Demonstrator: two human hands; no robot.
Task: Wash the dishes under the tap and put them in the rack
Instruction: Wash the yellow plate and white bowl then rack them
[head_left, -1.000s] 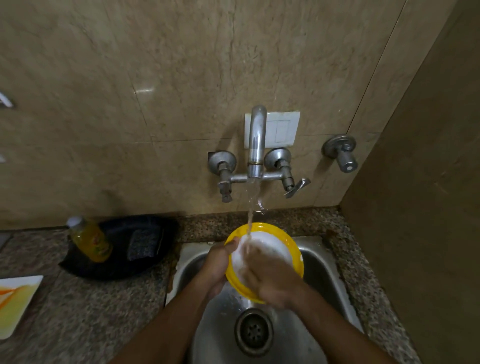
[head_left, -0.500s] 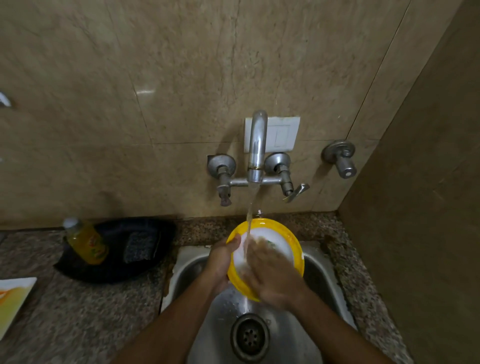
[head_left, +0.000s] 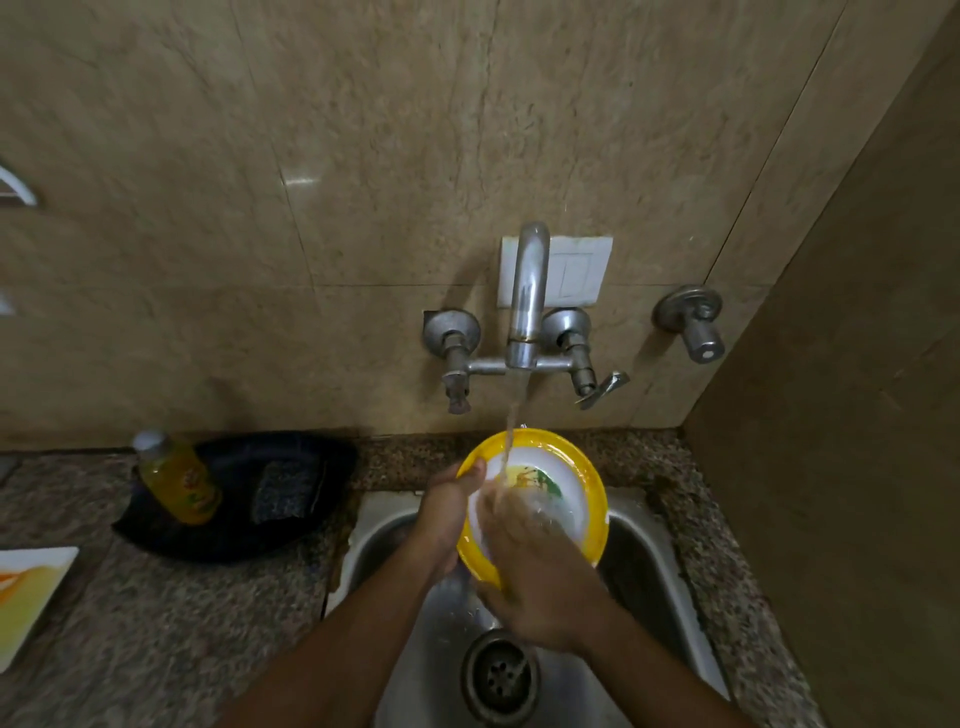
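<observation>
Two hands over the sink (head_left: 395, 540), both on one plate. Near edge of scene: drain (head_left: 500, 675) in the sink floor, forearms coming in from below.

Right hand (head_left: 540, 582): lies over the plate's near half, fingers spread on its face and blurred with rubbing; whether they curl round the rim I cannot tell. Left hand (head_left: 447, 512): grips the plate's left rim, thumb over the yellow edge.

Plate (head_left: 571, 486): round, yellow rim, white centre. Held above the sink basin, under the tap, tilted, face turned up and toward the person, far rim highest. Being round it has no long axis; the tilt runs near to far.

Change since a second ago: the white lather that covered the centre is mostly gone, and a printed green-and-yellow motif now shows on the far part of the face. The rubbing hand has slid nearer, off that part. Judgement: the rinse of this plate is well along; the racking step is not yet begun. No rack in view.

Farther: water stream (head_left: 511, 431) falls from the tap (head_left: 529, 296) onto the plate's upper left. On the desk (head_left: 156, 613) at left, a yellow bottle (head_left: 179, 478) stands in a dark tray (head_left: 244, 535); a square plate (head_left: 26, 592) at the left edge.
</observation>
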